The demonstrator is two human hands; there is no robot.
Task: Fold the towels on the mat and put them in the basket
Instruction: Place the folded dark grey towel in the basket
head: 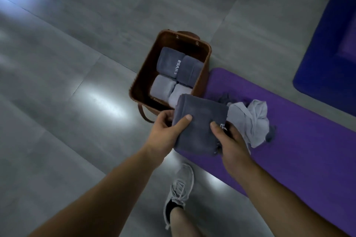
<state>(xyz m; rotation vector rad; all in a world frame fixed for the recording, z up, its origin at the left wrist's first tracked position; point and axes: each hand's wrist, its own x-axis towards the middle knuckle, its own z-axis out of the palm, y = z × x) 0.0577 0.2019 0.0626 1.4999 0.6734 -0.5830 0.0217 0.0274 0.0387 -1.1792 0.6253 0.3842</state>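
Left hand [165, 131] and right hand [233, 140] each gripped one folded dark towel [200, 115], long axis pointing away toward the basket [143, 75], which held four rolled towels [167, 63].

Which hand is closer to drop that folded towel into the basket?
Probably the left hand: it grips the folded dark towel on the edge beside the brown basket. The right hand holds the side over the purple mat.

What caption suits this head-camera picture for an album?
Left hand and right hand hold a folded dark towel beside a brown basket holding four more.
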